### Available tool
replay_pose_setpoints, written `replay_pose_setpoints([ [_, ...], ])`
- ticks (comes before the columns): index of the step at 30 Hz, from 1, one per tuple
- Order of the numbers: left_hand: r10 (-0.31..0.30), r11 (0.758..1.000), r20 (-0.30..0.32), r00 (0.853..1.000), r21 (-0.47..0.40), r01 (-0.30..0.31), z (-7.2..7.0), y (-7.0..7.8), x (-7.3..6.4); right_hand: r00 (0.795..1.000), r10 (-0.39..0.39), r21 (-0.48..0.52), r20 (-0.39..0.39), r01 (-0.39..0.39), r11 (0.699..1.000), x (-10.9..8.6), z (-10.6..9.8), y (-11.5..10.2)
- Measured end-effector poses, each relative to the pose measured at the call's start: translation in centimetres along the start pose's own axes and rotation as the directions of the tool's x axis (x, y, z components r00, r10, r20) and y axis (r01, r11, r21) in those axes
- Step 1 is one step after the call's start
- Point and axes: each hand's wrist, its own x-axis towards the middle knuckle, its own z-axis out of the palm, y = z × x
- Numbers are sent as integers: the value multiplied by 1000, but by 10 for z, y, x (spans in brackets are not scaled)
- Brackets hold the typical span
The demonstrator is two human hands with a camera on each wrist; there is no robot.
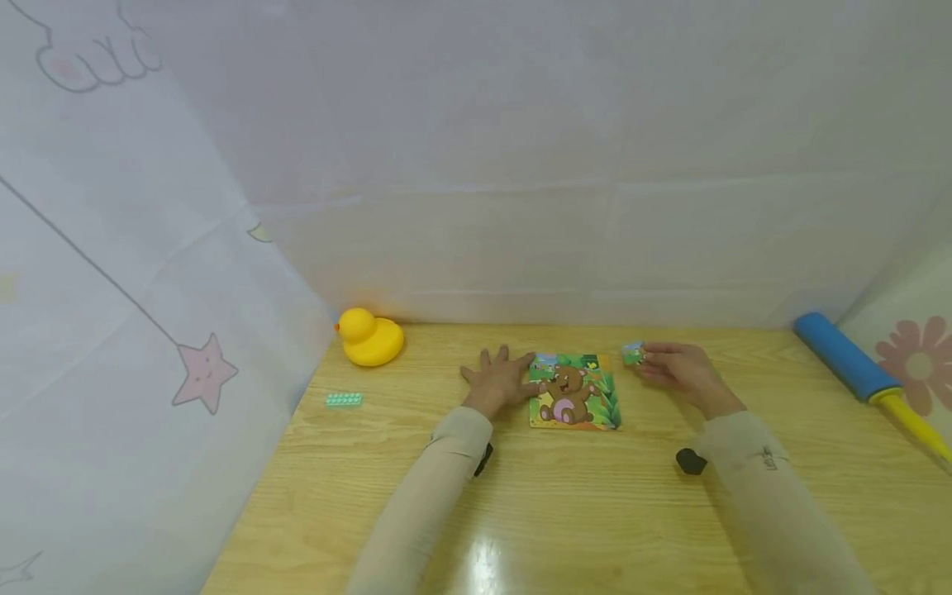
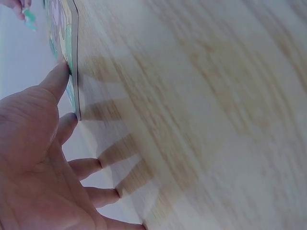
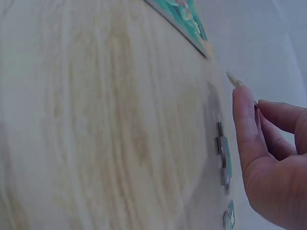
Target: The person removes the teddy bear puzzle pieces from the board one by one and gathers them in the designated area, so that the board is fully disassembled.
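Note:
A square bear puzzle (image 1: pixel 571 395) lies flat on the wooden table. At its left edge my left hand (image 1: pixel 497 384) rests with fingers spread; in the left wrist view the thumb (image 2: pixel 57 79) and forefinger touch the puzzle's edge, while the other fingertips rest on the tabletop. To the right of the puzzle, my right hand (image 1: pixel 680 373) pinches a small puzzle piece (image 1: pixel 634 354) between thumb and fingers, raised above the table. In the right wrist view that piece (image 3: pixel 233 79) shows nearly edge-on. More puzzle pieces (image 3: pixel 224 160) lie on the table near this hand, hidden beneath it in the head view.
A yellow rubber duck (image 1: pixel 373 339) sits at the back left, with a small mint-green studded strip (image 1: pixel 344 399) in front of it. A blue and yellow pump-like toy (image 1: pixel 848 355) lies at the far right. A pale printed cloth (image 1: pixel 476 240) hangs behind the table.

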Motion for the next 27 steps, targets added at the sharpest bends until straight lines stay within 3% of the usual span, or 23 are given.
replay_pose_setpoints([
  [11, 10, 1000, -2, 1000, -6, -10, 2, -2, 0, 1000, 18, -68, 16, -17, 998, 3, -4, 13],
  [27, 7, 1000, -2, 1000, 0, -7, 2, -2, 1, 999, 49, -182, 5, -47, 982, 2, 3, 10],
])
